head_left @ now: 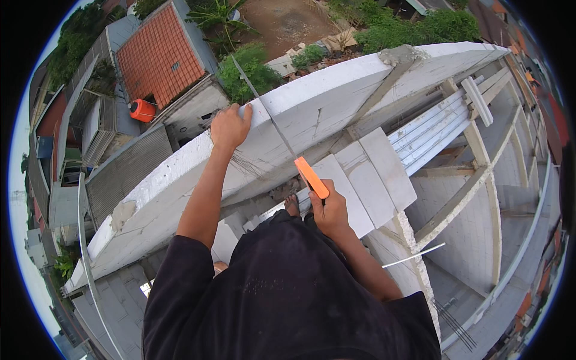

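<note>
No package, label, sign or screen can be seen anywhere in this view from the top of the white block wall (336,99), neither on it nor around it.

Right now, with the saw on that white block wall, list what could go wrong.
1. The left hand grips the white block wall close to the saw blade; a slip could cut it.
2. The right hand holds only the orange handle; the long thin blade might bind or bend.
3. Roofs lie far below the wall; offcuts could fall there.
</note>
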{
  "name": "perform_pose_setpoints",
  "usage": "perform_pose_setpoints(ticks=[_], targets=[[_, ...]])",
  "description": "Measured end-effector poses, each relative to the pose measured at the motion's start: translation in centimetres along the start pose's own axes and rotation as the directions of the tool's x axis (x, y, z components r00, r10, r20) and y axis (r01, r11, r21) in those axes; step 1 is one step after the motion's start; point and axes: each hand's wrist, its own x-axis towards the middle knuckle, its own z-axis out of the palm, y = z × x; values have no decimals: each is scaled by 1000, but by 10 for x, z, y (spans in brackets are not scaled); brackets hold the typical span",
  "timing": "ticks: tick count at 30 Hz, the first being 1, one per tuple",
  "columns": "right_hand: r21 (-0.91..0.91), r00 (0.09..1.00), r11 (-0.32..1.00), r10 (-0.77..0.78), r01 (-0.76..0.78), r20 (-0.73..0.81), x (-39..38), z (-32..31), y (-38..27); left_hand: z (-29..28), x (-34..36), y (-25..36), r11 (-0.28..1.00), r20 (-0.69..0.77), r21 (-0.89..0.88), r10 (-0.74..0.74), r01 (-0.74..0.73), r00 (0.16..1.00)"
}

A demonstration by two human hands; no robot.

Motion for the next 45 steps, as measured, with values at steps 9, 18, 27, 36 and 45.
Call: perform_pose_setpoints(ticks=[9,18,27,36,45], targets=[[34,996,999,-8,11,-88,-80,-1,103,-5,0,4,1000,44,-8,-15,16,999],[-2,997,1000,-3,3,-73,30,18,11,-6,0,-4,999,47,20,-27,26,999],[74,988,992,112,-104,-110,-86,11,107,-6,-1,1,1000,43,10,-8,8,999],[199,997,977,78,-78,7,-30,18,86,-5,-2,-2,1000,38,-3,-28,29,999],[26,998,999,46,-45,-40,-5,26,32,1,-7,0,999,37,-3,-46,46,998]])
